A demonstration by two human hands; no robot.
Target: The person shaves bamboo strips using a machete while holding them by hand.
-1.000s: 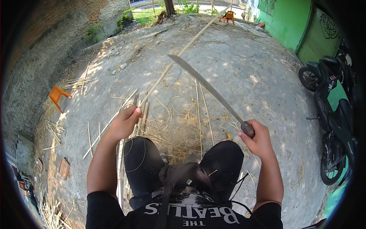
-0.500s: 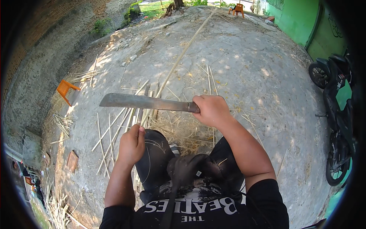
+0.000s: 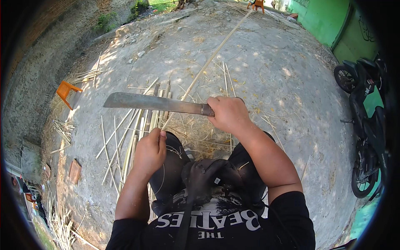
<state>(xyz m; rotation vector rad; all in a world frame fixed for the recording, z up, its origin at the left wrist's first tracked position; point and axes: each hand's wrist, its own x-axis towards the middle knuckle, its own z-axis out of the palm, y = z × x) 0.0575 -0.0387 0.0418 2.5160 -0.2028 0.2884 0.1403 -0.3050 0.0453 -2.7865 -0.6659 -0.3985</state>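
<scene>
My right hand (image 3: 229, 115) is closed round the handle of a machete (image 3: 154, 102). Its broad, dark blade points left and lies roughly level above the ground, crossing over a long bamboo strip (image 3: 204, 71). The near end of that strip is pinched between the thumb and fingers of my left hand (image 3: 151, 150), just below the blade. From there it runs far across the ground toward an orange stool. Whether the blade touches the strip, I cannot tell. Cut bamboo pieces (image 3: 132, 146) lie beside and beyond my left hand.
Thin shavings (image 3: 204, 141) cover the ground between my knees. An orange plastic stool (image 3: 66, 92) stands at the left, another orange stool (image 3: 258, 5) at the far end. More bamboo strips (image 3: 62, 231) are heaped lower left, near a brick (image 3: 75, 171). A motorcycle (image 3: 366, 129) is parked at the right.
My left hand has shifted slightly right and up. The long strip's far part has swung right. The machete has moved a little up and left, still in my right hand.
</scene>
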